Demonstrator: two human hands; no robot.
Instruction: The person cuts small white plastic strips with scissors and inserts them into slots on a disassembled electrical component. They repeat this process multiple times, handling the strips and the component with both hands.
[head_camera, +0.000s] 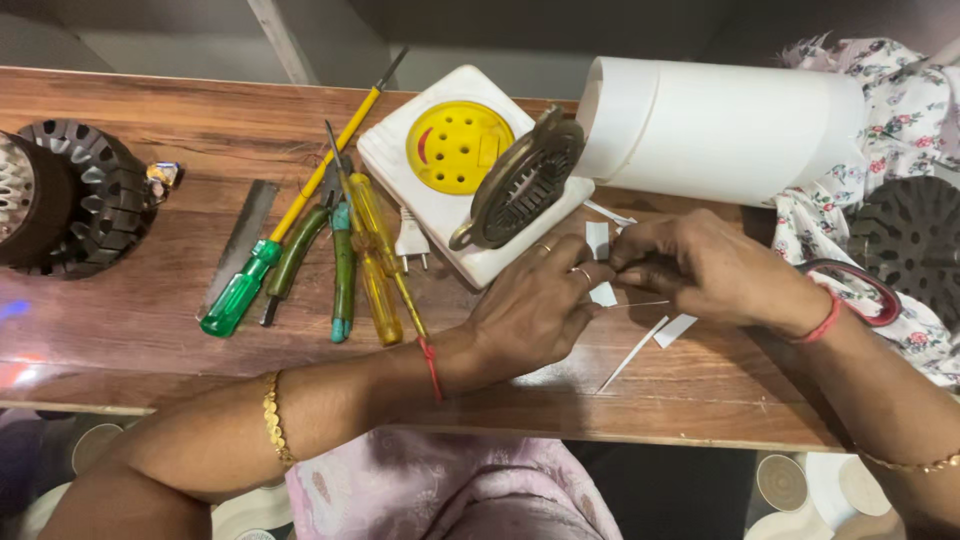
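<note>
**Paper strip pinched between two hands at the desk's near edge**

The wooden desk (150, 350) is crowded along its far edge: a roll of white sheet (720, 125) is laid near the far right corner, a white board with a yellow disc (450, 160) is set mid-desk with a dark slotted stator ring (520, 185) propped on it, and a black motor housing (70, 195) is seen at the left edge. Screwdrivers and pliers (340, 250) are spread left of centre. Open room is left only along the near edge, where cut paper slivers (650, 345) are scattered.

A small white paper strip (600, 265) is held between both hands, right of centre. The left hand (530, 310) is closed on it with curled fingers; the right hand (700, 270) is pinched onto it from the opposite side, wrists resting low on the desk.
</note>
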